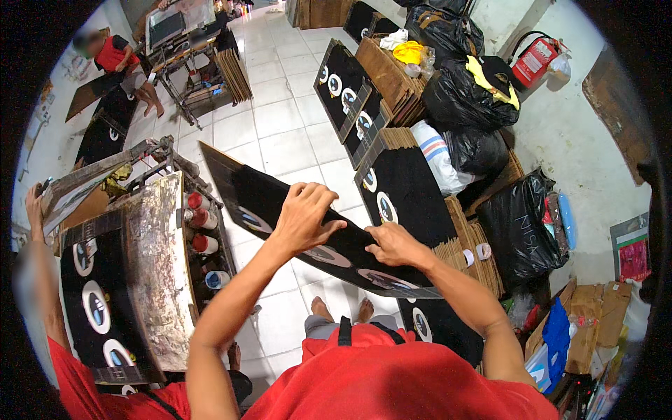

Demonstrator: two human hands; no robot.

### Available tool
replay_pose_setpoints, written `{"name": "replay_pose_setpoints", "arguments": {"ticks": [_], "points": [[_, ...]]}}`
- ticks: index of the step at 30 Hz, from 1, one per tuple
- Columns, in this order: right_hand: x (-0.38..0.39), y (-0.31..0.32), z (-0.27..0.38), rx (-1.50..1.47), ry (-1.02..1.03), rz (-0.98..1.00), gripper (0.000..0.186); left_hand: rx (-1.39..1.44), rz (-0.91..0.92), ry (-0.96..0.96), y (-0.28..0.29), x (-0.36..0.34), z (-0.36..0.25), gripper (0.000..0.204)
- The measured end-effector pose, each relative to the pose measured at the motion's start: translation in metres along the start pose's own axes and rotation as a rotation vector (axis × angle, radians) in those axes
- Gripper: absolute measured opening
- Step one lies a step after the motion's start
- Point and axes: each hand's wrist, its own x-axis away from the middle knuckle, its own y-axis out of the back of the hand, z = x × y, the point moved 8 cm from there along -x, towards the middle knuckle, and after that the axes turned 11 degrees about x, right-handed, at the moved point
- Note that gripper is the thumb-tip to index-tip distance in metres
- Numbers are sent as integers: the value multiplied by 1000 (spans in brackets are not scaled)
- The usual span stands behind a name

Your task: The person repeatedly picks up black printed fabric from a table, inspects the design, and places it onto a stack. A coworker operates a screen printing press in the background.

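Both my hands hold a long thin board [262,190] covered in black cloth, printed with a row of white ovals like cartoon eyes. It slants across in front of me, its far end up and to the left, its near end low at the right. My left hand [306,215] is closed over the upper edge near the middle. Farther along that edge, my right hand [395,245] grips it with the fingers curled. Parts of the fingers behind the board are hidden. Beyond my right hand lies a similar black printed board [409,178] on a stack of boards.
At left, a co-worker's hand [33,210] holds a raised frame [98,171] above a worktable [164,280] with another printed board. Red-lidded jars [204,219] stand beside it. Black bags [525,224] and a fire extinguisher [537,59] are right. Another person [115,56] sits far left.
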Motion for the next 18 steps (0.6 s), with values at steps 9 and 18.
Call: {"name": "replay_pose_setpoints", "arguments": {"ticks": [9, 18], "points": [[-7, -144, -92, 37, -298, 25, 28, 205, 3, 961, -126, 277, 106, 43], [35, -211, -216, 6, -635, 25, 33, 488, 268, 1826, -248, 615, 21, 33]]}}
